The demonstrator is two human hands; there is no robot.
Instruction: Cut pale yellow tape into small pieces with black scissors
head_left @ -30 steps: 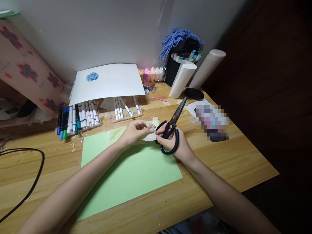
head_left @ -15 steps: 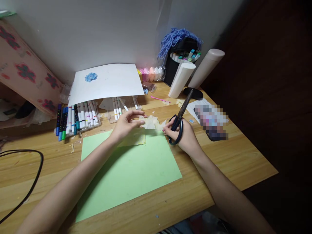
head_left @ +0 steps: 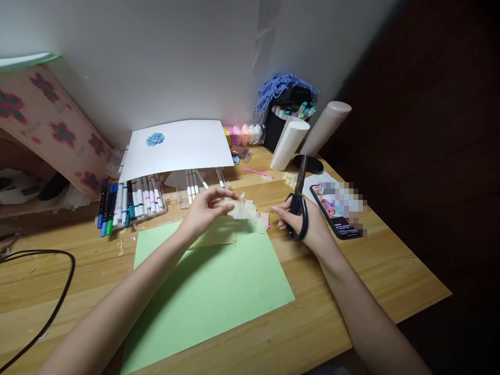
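My left hand [head_left: 205, 209] pinches a ragged, pale yellow strip of thin paper [head_left: 247, 213] between thumb and fingers. The strip hangs over the far edge of a light green sheet [head_left: 219, 291]. Under my left hand a yellowish piece of paper [head_left: 214, 235] lies on that sheet. Black-handled scissors [head_left: 300, 182] sit in my right hand [head_left: 314, 226], their dark blades pointing up and away. The thumb and fingertips of that hand are a little to the right of the strip, not touching it.
Behind the hands, a white sheet with a blue crumpled patch [head_left: 155, 139] rests over markers [head_left: 144, 195]. A white cylinder [head_left: 289, 146], a black pen holder [head_left: 271, 130] and a phone [head_left: 344, 226] stand or lie to the right. A black cable [head_left: 70, 271] curves at the left.
My right hand has let go of the strip's right end and moved right with the scissors. The strip's free end now droops from my left hand. The camera view has tilted up slightly.
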